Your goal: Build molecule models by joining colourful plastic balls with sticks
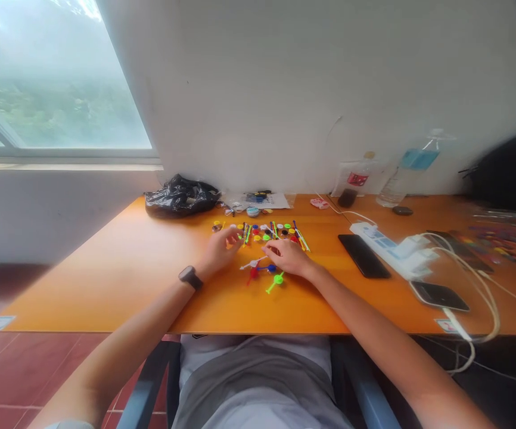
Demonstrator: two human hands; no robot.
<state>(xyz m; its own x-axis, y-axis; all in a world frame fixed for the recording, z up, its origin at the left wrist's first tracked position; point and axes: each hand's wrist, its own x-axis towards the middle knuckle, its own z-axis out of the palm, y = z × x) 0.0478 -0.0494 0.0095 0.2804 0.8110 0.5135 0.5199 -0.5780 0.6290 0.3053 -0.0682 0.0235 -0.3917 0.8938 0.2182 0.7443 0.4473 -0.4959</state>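
At the middle of the bench [128,268], between its near and far edges, a small assembly [264,271] of coloured sticks and discs was laid flat, with a row of loose pieces [267,232] just beyond it toward the far edge. The right hand [290,256] was set on the assembly's right end, fingers curled onto a white stick; whether it was pinched or merely touched could not be determined. The left hand [220,247] was rested at the row's left end, fingers bent over the pieces, grip likewise unconfirmed. The joints were judged light: a sideways pull on one stick could separate the assembly. The small round discs could be swept by a wrist toward the near edge and lost to the floor. A phone [364,255] and cabled power strip [387,244], well apart toward the right edge, could be snagged by a wide forearm sweep.
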